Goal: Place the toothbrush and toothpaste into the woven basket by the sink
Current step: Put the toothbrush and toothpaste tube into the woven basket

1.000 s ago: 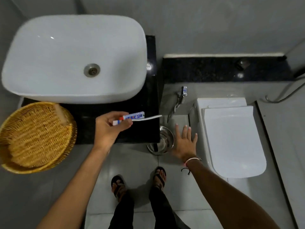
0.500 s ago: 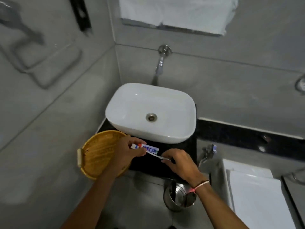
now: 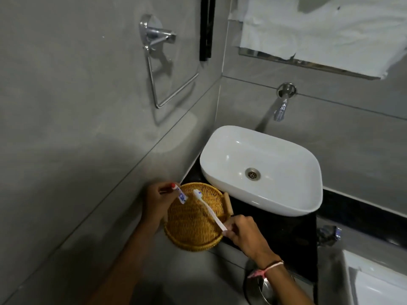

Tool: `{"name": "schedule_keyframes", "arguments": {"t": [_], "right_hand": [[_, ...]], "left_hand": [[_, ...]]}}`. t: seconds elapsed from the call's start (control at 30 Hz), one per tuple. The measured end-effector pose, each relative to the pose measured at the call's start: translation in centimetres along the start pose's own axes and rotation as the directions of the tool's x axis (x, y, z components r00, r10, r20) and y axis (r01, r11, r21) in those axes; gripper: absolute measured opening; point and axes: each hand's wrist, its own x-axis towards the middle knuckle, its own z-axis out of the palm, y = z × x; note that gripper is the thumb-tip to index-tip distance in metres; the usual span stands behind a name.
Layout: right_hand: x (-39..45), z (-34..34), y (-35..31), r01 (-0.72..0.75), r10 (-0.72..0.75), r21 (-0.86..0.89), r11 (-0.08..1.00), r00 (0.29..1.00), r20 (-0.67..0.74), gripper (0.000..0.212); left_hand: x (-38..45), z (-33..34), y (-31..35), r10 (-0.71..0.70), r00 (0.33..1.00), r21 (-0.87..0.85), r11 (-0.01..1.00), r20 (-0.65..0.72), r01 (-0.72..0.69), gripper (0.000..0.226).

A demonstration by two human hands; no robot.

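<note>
- The left hand (image 3: 157,200) pinches the toothpaste (image 3: 181,195) over the woven basket's (image 3: 193,241) far rim.
- The right hand (image 3: 241,233) grips the toothbrush (image 3: 209,210) by its handle, bristles over the basket.

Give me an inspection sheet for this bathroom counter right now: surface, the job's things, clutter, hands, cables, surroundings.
Surface: black counter under the white sink; bare part looks free of loose things.
Job's things: woven basket at the counter's left end, overhanging the edge; toothbrush over it, head toward the wall; toothpaste over its far-left rim. Neither released yet.
Clutter: nothing seen on the counter.
Hands: left hand holds the toothpaste; right hand pinches the toothbrush handle end.
Cables: nothing seen.
Surroundings: wall tap above the sink, towel ring on the left wall, white cloth over the mirror, steel bucket below the counter.
</note>
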Motion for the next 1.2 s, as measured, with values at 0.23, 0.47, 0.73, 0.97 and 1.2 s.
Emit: {"name": "schedule_keyframes", "arguments": {"t": [0.23,0.47,0.73,0.97,1.2], "right_hand": [[2.6,1.8,-1.5,-0.191,0.195,0.124,0.974,0.980,-0.026,0.012],[4.1,3.1,-1.5,-0.258,0.270,0.239,0.936,0.963,-0.020,0.015],[5.2,3.4,-1.2,-0.280,0.282,0.190,0.941,0.959,0.016,0.018],[6.6,4.3,-2.8,-0.272,0.285,0.179,0.945,0.957,-0.051,0.022],[8.1,5.6,-3.9,-0.234,0.229,-0.014,0.972,0.961,-0.157,0.026]], "left_hand": [[0.3,1.2,-2.3,-0.111,0.988,0.109,0.989,0.110,0.099,0.029],[1.6,5.3,-4.1,-0.121,0.973,0.402,0.915,0.197,0.033,0.015],[3.8,7.2,-6.1,-0.121,0.987,0.684,0.730,0.104,0.017,0.025],[2.8,6.7,-6.6,0.016,0.996,0.522,0.851,0.093,-0.062,0.013],[3.5,6.8,-6.4,-0.038,0.978,0.349,0.936,0.204,-0.036,0.020]]}}
